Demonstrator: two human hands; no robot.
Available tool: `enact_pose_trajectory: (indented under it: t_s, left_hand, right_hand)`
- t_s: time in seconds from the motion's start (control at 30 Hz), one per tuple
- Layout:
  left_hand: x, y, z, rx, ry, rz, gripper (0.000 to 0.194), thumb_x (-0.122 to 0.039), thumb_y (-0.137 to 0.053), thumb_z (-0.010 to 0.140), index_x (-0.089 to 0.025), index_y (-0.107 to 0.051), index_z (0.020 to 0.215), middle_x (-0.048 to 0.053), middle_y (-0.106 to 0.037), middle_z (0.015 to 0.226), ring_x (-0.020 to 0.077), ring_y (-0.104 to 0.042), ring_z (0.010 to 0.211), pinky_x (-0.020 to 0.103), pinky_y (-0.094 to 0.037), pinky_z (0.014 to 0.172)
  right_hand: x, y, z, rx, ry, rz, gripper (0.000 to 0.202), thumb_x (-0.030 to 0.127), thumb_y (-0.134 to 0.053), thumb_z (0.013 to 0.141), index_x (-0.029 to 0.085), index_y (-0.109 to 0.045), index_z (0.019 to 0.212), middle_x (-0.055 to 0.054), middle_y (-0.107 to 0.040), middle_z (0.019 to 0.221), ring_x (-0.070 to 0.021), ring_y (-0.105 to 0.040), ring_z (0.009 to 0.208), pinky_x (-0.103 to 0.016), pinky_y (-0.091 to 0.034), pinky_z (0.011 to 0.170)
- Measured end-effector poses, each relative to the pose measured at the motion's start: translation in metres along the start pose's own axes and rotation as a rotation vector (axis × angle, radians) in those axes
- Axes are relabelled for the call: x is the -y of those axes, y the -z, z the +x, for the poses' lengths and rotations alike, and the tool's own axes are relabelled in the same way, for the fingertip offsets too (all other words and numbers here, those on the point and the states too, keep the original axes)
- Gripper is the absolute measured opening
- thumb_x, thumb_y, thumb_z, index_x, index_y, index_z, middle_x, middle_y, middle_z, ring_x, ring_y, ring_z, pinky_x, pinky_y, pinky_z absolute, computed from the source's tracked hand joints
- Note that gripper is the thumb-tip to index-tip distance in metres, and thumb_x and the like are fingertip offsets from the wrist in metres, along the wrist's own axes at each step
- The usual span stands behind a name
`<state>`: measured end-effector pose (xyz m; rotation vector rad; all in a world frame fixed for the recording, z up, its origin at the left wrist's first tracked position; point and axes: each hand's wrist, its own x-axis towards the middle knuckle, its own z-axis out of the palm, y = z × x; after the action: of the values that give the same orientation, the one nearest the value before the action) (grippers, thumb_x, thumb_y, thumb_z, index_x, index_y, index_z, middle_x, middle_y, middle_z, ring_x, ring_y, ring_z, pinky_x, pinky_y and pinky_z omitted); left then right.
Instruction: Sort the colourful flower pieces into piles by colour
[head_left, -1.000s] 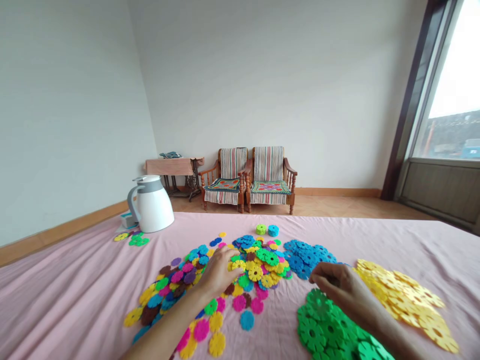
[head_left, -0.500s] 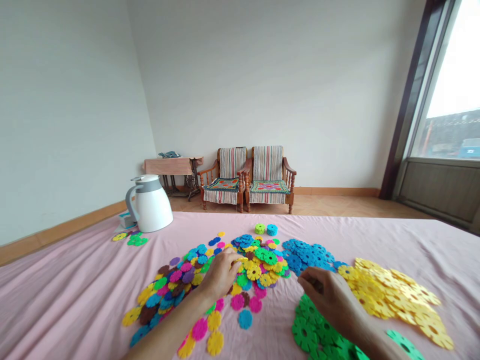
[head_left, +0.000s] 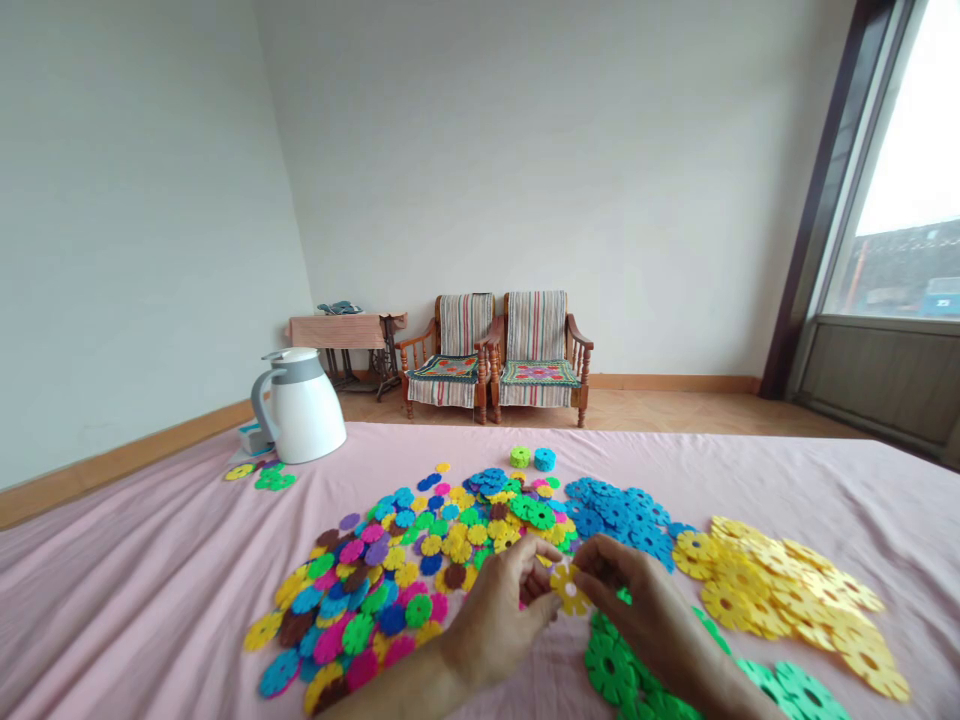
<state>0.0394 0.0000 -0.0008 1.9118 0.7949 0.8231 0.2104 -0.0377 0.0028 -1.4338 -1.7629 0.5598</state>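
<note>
Just above the pink cloth, a yellow notched flower disc [head_left: 571, 603] with a round hole is held between my two hands. My left hand [head_left: 510, 595] pinches its left edge between thumb and fingers. At its right edge, the fingers of my right hand [head_left: 634, 590] are closed on it. Small mixed-colour discs [head_left: 375, 580] spread to the left of and beyond my left hand. Larger green discs [head_left: 611, 660] lie partly hidden under my right hand and forearm. A heap of blue discs [head_left: 619, 510] sits beyond my right hand, and yellow discs [head_left: 780, 585] lie to its right.
A white and grey jug [head_left: 306, 410] stands at the table's back left, with a few loose discs [head_left: 276, 480] before it. Two short stacks, lime green [head_left: 520, 457] and blue [head_left: 544, 459], stand at the back middle. Two wooden armchairs [head_left: 536, 345] are beyond the pink cloth [head_left: 825, 480].
My left hand has come right and nearer from over the mixed discs, bringing a yellow disc. My right hand has shifted slightly left to meet it, and both now grip the disc.
</note>
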Motion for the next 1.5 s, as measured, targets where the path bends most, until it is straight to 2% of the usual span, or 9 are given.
enact_pose_trajectory:
  t_s: [0.2, 0.37, 0.5, 0.63, 0.8, 0.97, 1.2, 1.33, 1.5]
  left_hand:
    - [0.024, 0.033, 0.012, -0.224, -0.123, 0.439, 0.014, -0.012, -0.055, 0.073, -0.019, -0.062, 0.082, 0.003, -0.062, 0.084, 0.0170, -0.057, 0.082, 0.027, -0.044, 0.075]
    - [0.039, 0.049, 0.016, -0.208, -0.101, 0.574, 0.024, -0.015, -0.065, 0.067, -0.021, -0.066, 0.090, 0.004, -0.060, 0.090, 0.0204, -0.055, 0.092, 0.031, -0.043, 0.083]
    - [0.042, 0.047, 0.015, -0.162, -0.124, 0.652, 0.025, -0.018, -0.065, 0.070, -0.023, -0.067, 0.095, 0.004, -0.059, 0.090, 0.0207, -0.053, 0.092, 0.031, -0.043, 0.082]
    - [0.041, 0.045, 0.016, -0.160, -0.158, 0.705, 0.017, -0.019, -0.055, 0.080, -0.022, -0.068, 0.090, 0.004, -0.059, 0.085, 0.0190, -0.054, 0.087, 0.030, -0.042, 0.079]
    - [0.040, 0.046, 0.016, -0.159, -0.171, 0.713, 0.017, -0.023, -0.060, 0.078, -0.021, -0.067, 0.093, 0.005, -0.058, 0.089, 0.0197, -0.053, 0.090, 0.030, -0.042, 0.081]
    - [0.039, 0.043, 0.014, -0.130, -0.182, 0.795, 0.015, -0.018, -0.060, 0.076, -0.021, -0.065, 0.089, 0.004, -0.056, 0.091, 0.0197, -0.051, 0.091, 0.031, -0.042, 0.080]
    - [0.030, 0.040, 0.014, -0.163, -0.222, 0.884, 0.020, -0.015, -0.045, 0.084, -0.018, -0.062, 0.073, 0.004, -0.057, 0.078, 0.0173, -0.053, 0.079, 0.028, -0.041, 0.071]
    - [0.024, 0.038, 0.014, -0.295, -0.204, 0.659, 0.021, -0.018, -0.044, 0.085, -0.017, -0.062, 0.074, 0.004, -0.059, 0.075, 0.0151, -0.055, 0.073, 0.025, -0.041, 0.066]
    - [0.014, 0.020, 0.008, -0.212, -0.088, 0.313, 0.024, -0.027, -0.047, 0.084, -0.015, -0.061, 0.070, 0.001, -0.059, 0.064, 0.0119, -0.054, 0.059, 0.020, -0.039, 0.055]
  right_hand:
    - [-0.042, 0.045, 0.007, -0.366, -0.243, -0.261, 0.027, 0.043, -0.044, 0.078, 0.021, -0.060, 0.076, -0.002, -0.067, 0.068, -0.0173, -0.062, 0.064, -0.025, -0.041, 0.058]
    - [-0.067, 0.095, 0.001, -0.595, -0.428, -0.463, 0.031, 0.046, -0.044, 0.073, 0.023, -0.064, 0.081, -0.007, -0.071, 0.077, -0.0240, -0.064, 0.072, -0.030, -0.042, 0.058]
    - [-0.084, 0.118, -0.006, -0.638, -0.550, -0.488, 0.034, 0.049, -0.047, 0.070, 0.024, -0.067, 0.080, -0.008, -0.071, 0.077, -0.0269, -0.064, 0.069, -0.032, -0.040, 0.053]
    - [-0.096, 0.125, -0.009, -0.638, -0.596, -0.522, 0.037, 0.049, -0.046, 0.070, 0.023, -0.066, 0.086, -0.010, -0.071, 0.081, -0.0287, -0.064, 0.071, -0.034, -0.041, 0.055]
    - [-0.089, 0.110, -0.002, -0.664, -0.484, -0.542, 0.039, 0.046, -0.041, 0.072, 0.021, -0.062, 0.094, -0.009, -0.070, 0.086, -0.0264, -0.064, 0.078, -0.035, -0.043, 0.062]
    - [-0.071, 0.078, 0.006, -0.537, -0.259, -0.421, 0.031, 0.041, -0.041, 0.074, 0.021, -0.063, 0.082, -0.007, -0.070, 0.083, -0.0221, -0.065, 0.076, -0.030, -0.044, 0.065]
    - [-0.057, 0.048, 0.009, -0.386, -0.173, -0.348, 0.027, 0.039, -0.041, 0.077, 0.023, -0.063, 0.076, -0.005, -0.069, 0.079, -0.0202, -0.064, 0.072, -0.029, -0.046, 0.065]
    - [-0.039, 0.033, 0.008, -0.339, -0.071, -0.272, 0.030, 0.039, -0.040, 0.080, 0.022, -0.065, 0.079, -0.004, -0.068, 0.079, -0.0178, -0.062, 0.067, -0.028, -0.047, 0.064]
    - [-0.003, 0.006, 0.000, -0.148, 0.059, -0.116, 0.027, 0.037, -0.042, 0.082, 0.021, -0.062, 0.091, -0.003, -0.066, 0.080, -0.0142, -0.059, 0.067, -0.025, -0.046, 0.063]
